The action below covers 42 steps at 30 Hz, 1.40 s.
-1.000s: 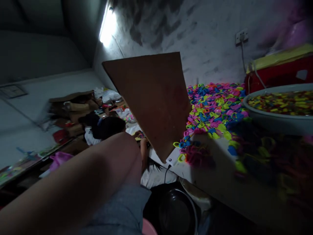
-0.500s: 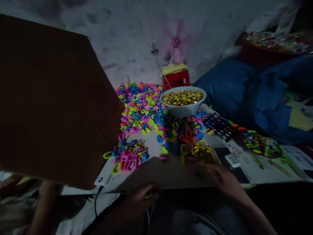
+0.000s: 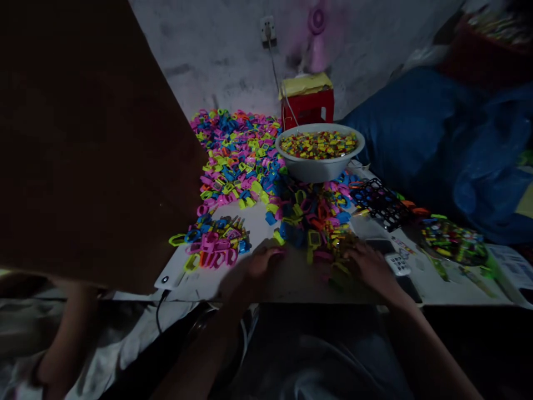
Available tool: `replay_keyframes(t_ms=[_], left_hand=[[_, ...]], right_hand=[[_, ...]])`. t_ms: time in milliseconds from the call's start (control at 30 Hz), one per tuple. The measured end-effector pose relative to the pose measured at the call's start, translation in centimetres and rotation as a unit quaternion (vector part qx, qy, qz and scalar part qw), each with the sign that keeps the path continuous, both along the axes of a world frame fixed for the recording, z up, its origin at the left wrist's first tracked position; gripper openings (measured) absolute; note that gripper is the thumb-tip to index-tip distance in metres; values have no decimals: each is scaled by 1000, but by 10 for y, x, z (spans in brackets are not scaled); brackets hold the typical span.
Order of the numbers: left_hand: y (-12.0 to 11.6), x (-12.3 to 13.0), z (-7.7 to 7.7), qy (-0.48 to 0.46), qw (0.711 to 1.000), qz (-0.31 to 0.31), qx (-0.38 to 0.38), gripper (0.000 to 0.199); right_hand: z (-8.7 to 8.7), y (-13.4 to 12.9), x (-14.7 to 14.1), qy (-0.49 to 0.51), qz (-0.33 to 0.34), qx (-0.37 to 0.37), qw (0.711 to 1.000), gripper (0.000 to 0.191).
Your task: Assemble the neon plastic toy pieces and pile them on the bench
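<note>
My left hand [image 3: 261, 262] is over the table's front part, its fingers closed on a small pink piece [image 3: 278, 252]. To the right, my right hand [image 3: 365, 261] reaches into the near edge of a shadowed pile of small yellow pieces [image 3: 336, 236]; its fingertips are too dark to make out. Between the hands lie a yellow-green watch-shaped piece [image 3: 313, 240] and other coloured pieces. A small heap of pink watch-shaped pieces [image 3: 214, 251] sits left of my left hand.
A white basin [image 3: 318, 169] of small yellow and red pieces stands behind. A large brown board [image 3: 91, 150] blocks the left, with another person's arm [image 3: 70, 333] below it. A phone, black rack and blue bag are at right.
My left hand has moved forward from the table's edge to the pink piece. My right hand has moved slightly forward to the yellow pieces. The camera view has tilted down.
</note>
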<state>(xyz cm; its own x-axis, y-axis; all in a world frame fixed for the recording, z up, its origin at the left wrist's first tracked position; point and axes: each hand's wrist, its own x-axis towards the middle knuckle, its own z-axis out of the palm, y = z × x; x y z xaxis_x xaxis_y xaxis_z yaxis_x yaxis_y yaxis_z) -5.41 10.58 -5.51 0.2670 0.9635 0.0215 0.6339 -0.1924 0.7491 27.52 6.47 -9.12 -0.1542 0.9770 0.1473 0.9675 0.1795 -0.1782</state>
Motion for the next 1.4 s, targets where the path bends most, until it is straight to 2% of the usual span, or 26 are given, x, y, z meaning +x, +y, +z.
replay_keyframes(t_ms=[67, 133, 233, 300, 367, 400, 500, 600, 700, 767, 867, 1000, 1233, 1400], left_hand=[[-7, -2, -7, -18, 1000, 3, -6, 28], [-16, -5, -14, -45, 999, 22, -11, 27], [-27, -8, -22, -81, 993, 79, -20, 25], [-34, -7, -26, -101, 988, 116, -22, 23], [-40, -3, -28, -128, 981, 142, -20, 26], [-43, -1, -26, -141, 979, 148, -21, 27], [-58, 4, -9, -237, 961, 124, -70, 31], [-76, 2, 21, -338, 929, 67, -137, 36], [-89, -6, 48, -313, 940, 54, -126, 37], [-95, -12, 59, -290, 951, 58, -93, 39], [-102, -21, 65, -255, 964, 67, -38, 43], [-108, -26, 71, -223, 974, 49, 16, 41], [-109, -25, 85, -180, 982, 37, 39, 35], [-106, -24, 86, -166, 985, 12, 48, 37]], right_hand=[[1, -1, 0, 35, -10, 20, 999, 19], [5, -7, -6, 116, -45, 42, 991, 25], [15, -24, -36, 249, -86, 41, 964, 28], [21, -37, -68, 313, -35, 38, 948, 25], [26, -46, -101, 354, 56, 4, 934, 22], [27, -49, -116, 365, 63, -4, 929, 21], [31, -52, -143, 376, 53, 5, 925, 21], [42, -49, -150, 356, 90, 40, 929, 20], [60, -46, -152, 331, 148, 68, 929, 14], [70, -47, -155, 342, 159, 94, 921, 10], [79, -50, -162, 376, 142, 118, 908, 7], [84, -53, -169, 373, 148, 109, 909, 7], [90, -57, -169, 368, 161, 68, 913, 13], [91, -61, -164, 371, 173, 44, 911, 18]])
